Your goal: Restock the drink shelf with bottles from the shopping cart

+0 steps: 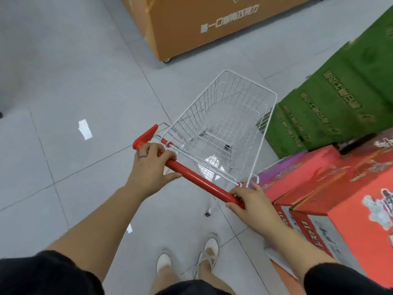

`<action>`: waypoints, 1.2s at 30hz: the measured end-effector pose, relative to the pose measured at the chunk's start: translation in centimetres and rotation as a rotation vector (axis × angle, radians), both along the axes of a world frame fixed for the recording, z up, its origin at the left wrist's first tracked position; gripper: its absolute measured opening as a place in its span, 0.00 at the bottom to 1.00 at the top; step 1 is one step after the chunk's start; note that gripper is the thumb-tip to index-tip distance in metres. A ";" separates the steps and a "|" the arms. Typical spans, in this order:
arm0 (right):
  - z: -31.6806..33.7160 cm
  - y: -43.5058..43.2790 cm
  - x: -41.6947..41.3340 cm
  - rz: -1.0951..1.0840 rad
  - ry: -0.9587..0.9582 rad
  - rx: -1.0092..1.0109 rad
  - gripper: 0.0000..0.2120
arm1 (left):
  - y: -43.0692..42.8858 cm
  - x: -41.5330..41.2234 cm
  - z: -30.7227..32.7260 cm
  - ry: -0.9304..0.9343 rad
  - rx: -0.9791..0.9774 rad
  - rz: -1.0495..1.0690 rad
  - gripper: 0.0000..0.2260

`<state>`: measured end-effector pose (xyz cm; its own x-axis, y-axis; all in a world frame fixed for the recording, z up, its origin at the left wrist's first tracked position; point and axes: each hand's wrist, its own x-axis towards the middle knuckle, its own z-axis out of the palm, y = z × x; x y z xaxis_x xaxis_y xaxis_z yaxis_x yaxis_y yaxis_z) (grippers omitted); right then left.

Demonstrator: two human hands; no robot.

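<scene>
Gripping cart point(198, 111) handle point(197, 180): left hand point(150, 167), right hand point(254, 202)

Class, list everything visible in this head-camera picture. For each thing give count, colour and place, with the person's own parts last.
shopping cart: one, white wire, centre; no bottles visible inside
cart handle: one, red, cart's near end
brown carton: one, orange-brown, top, on casters
green cartons: several, green, stacked at right
red cartons: at least two, red-orange, lower right, beside the cart
floor patch: one, white, left
floor: grey tiles, throughout
shoes: two, white, bottom centre
left hand: grips the handle's left end
right hand: grips the handle's right end
</scene>
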<state>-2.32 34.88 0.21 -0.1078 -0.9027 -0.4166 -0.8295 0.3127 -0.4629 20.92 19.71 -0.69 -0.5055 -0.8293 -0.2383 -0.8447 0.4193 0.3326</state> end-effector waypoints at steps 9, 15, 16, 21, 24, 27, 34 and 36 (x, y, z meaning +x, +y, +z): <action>0.1 -1.2 -3.2 -0.273 -0.007 0.048 0.11 | -6.6 -7.8 -0.3 0.028 0.038 -0.245 0.21; 1.5 -1.6 -3.5 -0.484 -0.010 0.140 0.11 | -9.7 -12.4 -0.6 0.035 0.079 -0.441 0.22; 1.8 -1.7 -3.4 -0.523 -0.017 0.162 0.11 | -10.0 -13.3 -0.6 0.044 0.075 -0.474 0.22; 1.5 -2.3 -3.7 -0.679 -0.018 0.167 0.12 | -12.5 -17.6 -0.7 0.066 0.009 -0.617 0.22; 1.3 -3.2 -4.2 -0.704 -0.032 0.121 0.12 | -13.9 -18.8 -0.8 0.059 0.015 -0.646 0.23; 1.6 -3.2 -5.0 -0.688 -0.037 0.134 0.12 | -14.0 -18.9 -1.1 0.052 0.023 -0.662 0.23; 1.7 -2.7 -5.5 -0.700 -0.087 0.218 0.12 | -13.2 -19.0 -0.8 0.009 0.045 -0.665 0.24; 1.7 -3.1 -5.5 -0.712 -0.087 0.284 0.13 | -13.0 -19.5 0.1 -0.073 0.093 -0.666 0.24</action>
